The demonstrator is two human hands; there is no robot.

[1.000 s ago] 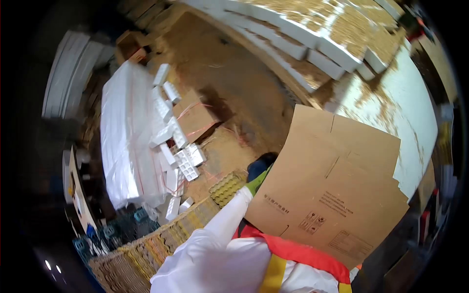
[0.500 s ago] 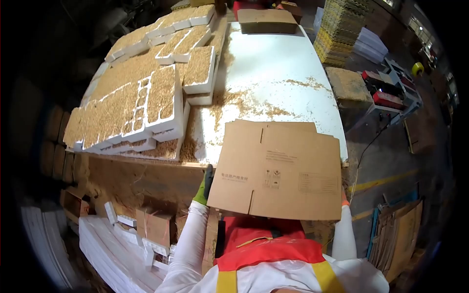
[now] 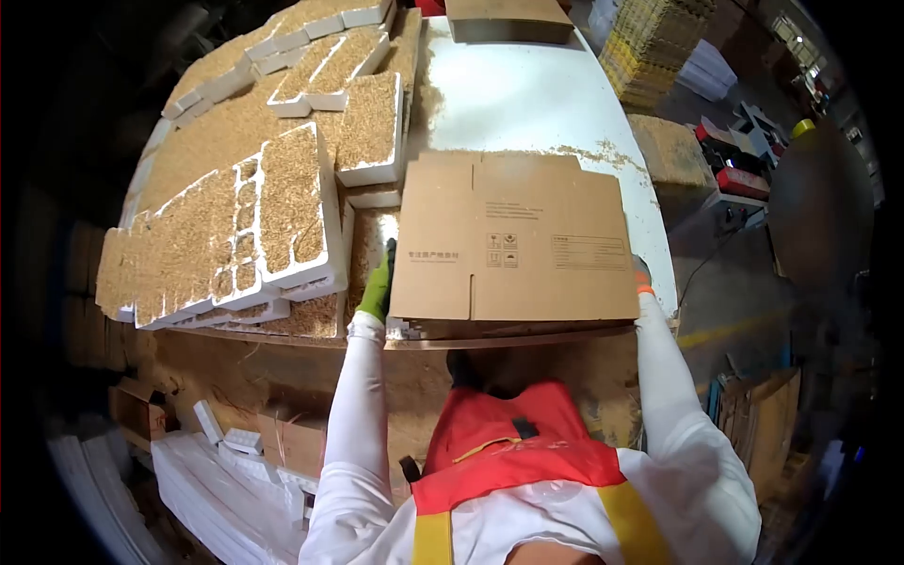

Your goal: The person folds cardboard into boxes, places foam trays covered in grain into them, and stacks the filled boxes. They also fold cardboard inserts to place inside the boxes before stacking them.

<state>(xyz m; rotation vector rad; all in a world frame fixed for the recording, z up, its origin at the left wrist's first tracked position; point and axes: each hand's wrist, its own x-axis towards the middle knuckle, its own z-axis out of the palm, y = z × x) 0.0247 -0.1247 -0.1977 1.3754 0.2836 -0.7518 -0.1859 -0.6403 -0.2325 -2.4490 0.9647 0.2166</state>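
Observation:
Flattened cardboard boxes (image 3: 516,240) with dark printing lie stacked on the near part of the white tabletop (image 3: 527,89). My left hand (image 3: 379,287), in a green and black glove, grips the left edge of the stack. At the right edge, my right hand (image 3: 643,275) holds on too; an orange glove cuff shows, while its fingers are mostly hidden. Left of my left hand stand white foam trays (image 3: 303,202) filled with brown grain-like material.
Another cardboard box (image 3: 508,21) sits at the table's far end. Loose grains (image 3: 595,155) are scattered on the top. Yellow stacked trays (image 3: 650,52) and a machine with red parts (image 3: 741,181) stand to the right. Wrapped white foam (image 3: 212,490) lies on the floor at left.
Both hands have moved forward, away from my body, carrying the flattened cardboard boxes from over the table's near edge fully onto the tabletop. My view has shifted slightly.

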